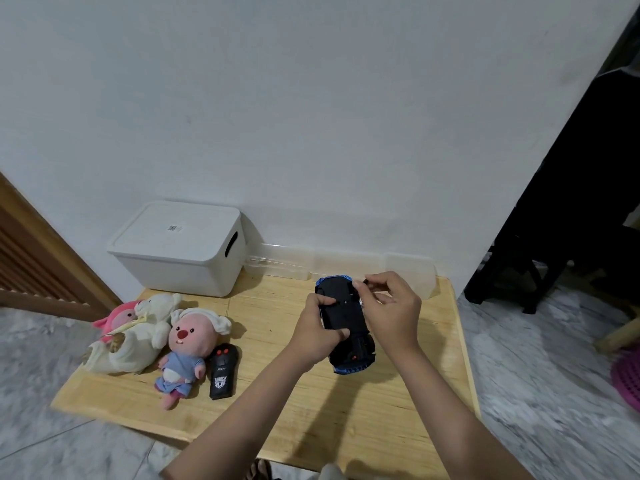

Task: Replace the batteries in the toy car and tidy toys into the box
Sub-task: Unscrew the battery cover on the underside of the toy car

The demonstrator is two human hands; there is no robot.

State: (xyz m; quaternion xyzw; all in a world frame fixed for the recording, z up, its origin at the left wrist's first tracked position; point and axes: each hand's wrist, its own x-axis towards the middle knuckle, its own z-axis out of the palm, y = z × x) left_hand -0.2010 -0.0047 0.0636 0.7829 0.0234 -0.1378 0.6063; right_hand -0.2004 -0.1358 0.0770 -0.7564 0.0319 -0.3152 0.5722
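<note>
Toy car [346, 323], belly-up, long axis running away from the person, gripped by left hand [320, 329]; right hand [389, 306] pinches a small dark tool [367, 281] at its far end.

Toy car [344, 320] is belly-up over the right half of the wooden table, black underside showing, blue body peeking at both ends. White lidded storage box [180, 249] sits shut at the back-left by the wall. Front-left: pink-faced plush [185, 351], white plush [138, 334], black remote [223, 372] lying flat, all close together.
</note>
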